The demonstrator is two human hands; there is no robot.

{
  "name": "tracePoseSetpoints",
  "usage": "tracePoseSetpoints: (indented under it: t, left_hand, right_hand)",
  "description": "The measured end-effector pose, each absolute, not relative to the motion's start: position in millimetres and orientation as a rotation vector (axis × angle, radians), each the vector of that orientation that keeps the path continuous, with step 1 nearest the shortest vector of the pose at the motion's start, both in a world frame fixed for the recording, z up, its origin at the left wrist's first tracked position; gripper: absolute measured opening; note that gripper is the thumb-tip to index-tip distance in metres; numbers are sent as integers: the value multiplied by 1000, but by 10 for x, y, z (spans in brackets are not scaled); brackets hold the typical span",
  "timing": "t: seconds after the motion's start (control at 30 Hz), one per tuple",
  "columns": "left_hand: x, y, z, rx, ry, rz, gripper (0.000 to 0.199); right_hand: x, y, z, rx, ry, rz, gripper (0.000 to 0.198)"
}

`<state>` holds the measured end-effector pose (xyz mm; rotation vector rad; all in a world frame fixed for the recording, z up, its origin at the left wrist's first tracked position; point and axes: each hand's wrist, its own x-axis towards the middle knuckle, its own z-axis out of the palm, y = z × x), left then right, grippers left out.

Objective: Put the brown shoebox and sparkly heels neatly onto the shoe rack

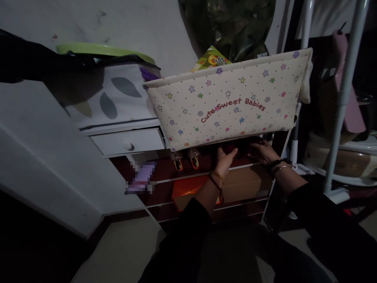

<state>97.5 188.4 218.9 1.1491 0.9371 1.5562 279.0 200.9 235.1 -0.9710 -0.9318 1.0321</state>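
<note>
Both my hands reach onto the upper level of a dark red shelf rack (165,173), under an overhanging cream star-print fabric bin (218,106). My left hand (226,160) is curled at a dark red object (229,147), thumb and fingers at its sides. My right hand (263,152) has bent fingers at another dark object (250,146) just to the right. Shadow and the bin's lower edge hide most of both objects, so their kind does not show. Left of my hands stands a pair of glittery shoes (186,160) with orange edges.
An orange box (187,188) and a brown cardboard box (246,182) sit one level lower. At left are a white drawer (126,142) and a blurred-out purple item (143,177). A pale metal pole (343,102) and a pink-handled brush (347,90) stand at right.
</note>
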Motion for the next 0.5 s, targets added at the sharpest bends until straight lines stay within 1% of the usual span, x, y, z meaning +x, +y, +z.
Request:
tracePoseSetpoints:
  t: [0.1, 0.2, 0.3, 0.5]
  left_hand:
    - [816, 1803, 2242, 1052, 952, 1543, 62]
    - [673, 1726, 2311, 1002, 918, 1580, 59]
    - [559, 1686, 2366, 991, 891, 1614, 57]
    - [452, 1708, 2325, 991, 871, 1574, 61]
  right_hand:
    - [2628, 1960, 2379, -923, -1051, 884, 59]
    - [2485, 1908, 2391, -915, -1253, 614, 60]
    - [2359, 1867, 2376, -969, -1343, 390, 62]
    - [2062, 1846, 2260, -1130, -1446, 236, 60]
